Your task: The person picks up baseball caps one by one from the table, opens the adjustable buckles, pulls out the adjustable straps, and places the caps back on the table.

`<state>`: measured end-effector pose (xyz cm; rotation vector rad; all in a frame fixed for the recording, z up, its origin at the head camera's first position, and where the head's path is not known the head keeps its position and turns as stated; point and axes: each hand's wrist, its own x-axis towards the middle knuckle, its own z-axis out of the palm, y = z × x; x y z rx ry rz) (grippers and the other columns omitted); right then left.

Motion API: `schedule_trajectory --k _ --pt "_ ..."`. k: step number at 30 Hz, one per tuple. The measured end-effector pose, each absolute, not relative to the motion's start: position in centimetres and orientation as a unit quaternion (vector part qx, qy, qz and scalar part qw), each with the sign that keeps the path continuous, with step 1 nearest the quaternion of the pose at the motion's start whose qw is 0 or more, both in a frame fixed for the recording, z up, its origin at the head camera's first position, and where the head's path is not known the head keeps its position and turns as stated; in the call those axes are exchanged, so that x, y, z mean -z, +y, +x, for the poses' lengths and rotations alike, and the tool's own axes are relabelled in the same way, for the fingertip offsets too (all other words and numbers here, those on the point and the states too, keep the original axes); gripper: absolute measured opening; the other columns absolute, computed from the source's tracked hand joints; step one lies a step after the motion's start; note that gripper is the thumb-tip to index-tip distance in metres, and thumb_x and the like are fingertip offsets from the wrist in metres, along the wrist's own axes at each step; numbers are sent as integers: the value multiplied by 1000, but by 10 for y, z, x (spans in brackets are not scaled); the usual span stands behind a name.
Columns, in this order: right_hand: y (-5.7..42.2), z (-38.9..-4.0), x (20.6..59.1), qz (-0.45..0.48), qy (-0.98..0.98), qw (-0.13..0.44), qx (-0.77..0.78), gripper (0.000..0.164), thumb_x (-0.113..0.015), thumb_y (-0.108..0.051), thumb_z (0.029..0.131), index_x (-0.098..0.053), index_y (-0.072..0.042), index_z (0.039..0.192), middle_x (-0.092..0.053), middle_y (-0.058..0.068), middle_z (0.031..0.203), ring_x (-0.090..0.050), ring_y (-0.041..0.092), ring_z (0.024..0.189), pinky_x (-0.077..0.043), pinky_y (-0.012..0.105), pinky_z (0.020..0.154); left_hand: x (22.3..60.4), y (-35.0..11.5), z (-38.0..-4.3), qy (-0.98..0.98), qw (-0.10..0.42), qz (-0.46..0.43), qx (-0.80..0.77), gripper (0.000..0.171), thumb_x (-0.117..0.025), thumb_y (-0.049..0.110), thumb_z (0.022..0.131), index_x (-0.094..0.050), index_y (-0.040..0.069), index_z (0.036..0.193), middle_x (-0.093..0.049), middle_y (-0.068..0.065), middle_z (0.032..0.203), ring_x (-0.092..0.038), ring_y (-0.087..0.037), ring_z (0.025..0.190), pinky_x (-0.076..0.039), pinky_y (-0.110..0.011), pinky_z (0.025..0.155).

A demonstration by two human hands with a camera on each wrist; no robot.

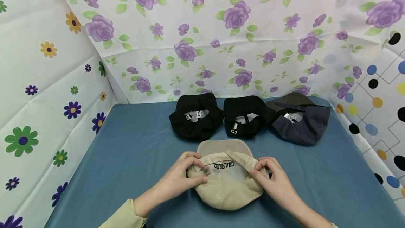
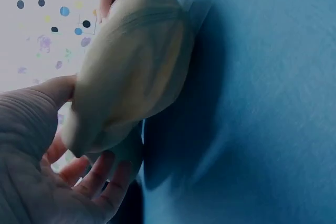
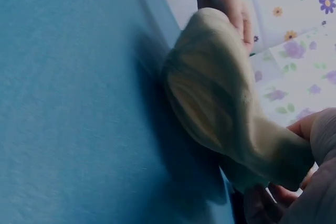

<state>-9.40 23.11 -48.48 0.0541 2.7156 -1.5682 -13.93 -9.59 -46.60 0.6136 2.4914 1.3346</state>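
A beige baseball cap [image 1: 227,194] lies upside down at the front of the blue surface, its brim pointing away from me. Black lettering, COLORADO, shows inside it, upside down. My left hand [image 1: 178,177] grips the cap's left rear edge between thumb and fingers, close by a small blurred buckle [image 1: 206,170]. On the opposite side my right hand [image 1: 275,182] pinches the base of the cap's loose strap [image 1: 240,160], whose free end angles up and left across the opening. In the left wrist view the cap's rounded crown [image 2: 134,61] hides most of the right hand.
Behind the beige cap sit a black cap [image 1: 196,129], another black cap [image 1: 245,103] with a metal buckle, and a dark grey-blue cap [image 1: 307,126], in a row near the floral back wall [image 1: 202,41]. Blue cloth [image 1: 126,143] covers the table between patterned side walls.
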Motion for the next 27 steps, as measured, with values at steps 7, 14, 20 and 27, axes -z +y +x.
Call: schedule_trajectory --k 7,14,20,27 --pt "231 -92 487 42 827 45 559 66 -76 -41 94 -44 -14 146 -52 12 138 -58 23 112 -52 28 83 467 -96 -138 824 201 116 -517 93 -77 42 93 -23 14 163 -35 -9 156 -54 -24 119 -51 -40 87" --pt "242 -87 481 41 802 130 582 89 -73 -43 95 -22 -15 163 -37 15 158 -43 33 141 -45 41 104 467 -98 -135 739 329 88 -581 94 -66 44 100 -12 -1 163 -51 -19 142 -61 -25 114 -55 -43 90" --pt "245 -85 486 64 769 167 614 83 -73 -38 96 -27 -12 161 -35 19 159 -47 33 137 -50 38 98 469 -92 -131 680 367 77 -629 81 -61 38 104 -21 -6 158 -48 -20 146 -57 -28 125 -53 -48 97" --pt "242 -82 484 56 740 158 651 69 -70 -29 99 -36 -9 156 -40 19 156 -51 29 132 -51 30 91 471 -90 -126 650 378 70 -656 67 -52 23 107 -18 -4 159 -51 -20 139 -62 -29 118 -55 -43 93"
